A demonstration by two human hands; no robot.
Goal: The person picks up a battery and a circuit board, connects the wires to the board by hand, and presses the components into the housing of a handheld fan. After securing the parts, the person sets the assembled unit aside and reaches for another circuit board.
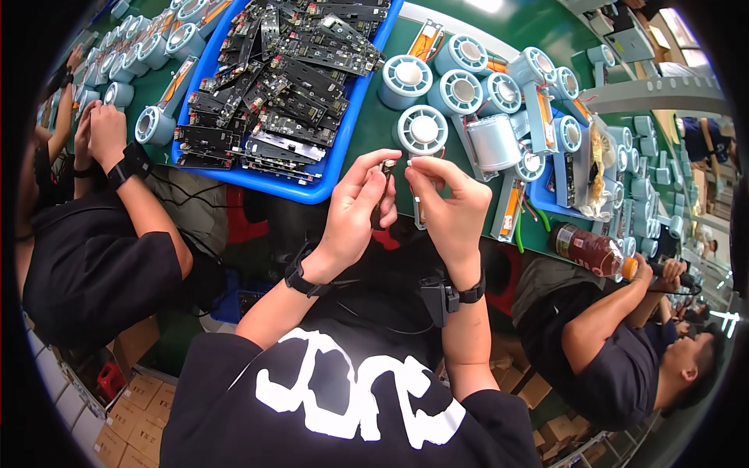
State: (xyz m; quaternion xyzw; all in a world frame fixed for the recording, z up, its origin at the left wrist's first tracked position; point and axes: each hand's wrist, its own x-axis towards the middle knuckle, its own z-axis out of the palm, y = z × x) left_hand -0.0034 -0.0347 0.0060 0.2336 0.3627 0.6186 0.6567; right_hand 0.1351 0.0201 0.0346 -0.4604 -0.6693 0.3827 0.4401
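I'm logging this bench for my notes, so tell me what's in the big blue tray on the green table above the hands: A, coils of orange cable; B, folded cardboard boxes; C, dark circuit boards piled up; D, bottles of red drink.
C: the blue tray is heaped with dark circuit boards; the one drink bottle lies on the green table at the right, outside the tray.

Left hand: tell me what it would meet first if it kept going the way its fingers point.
The left hand points up and right, toward the small dark part pinched at its fingertips. Past that, probably the round pale-blue fan housing on the green table, though depth is unclear.
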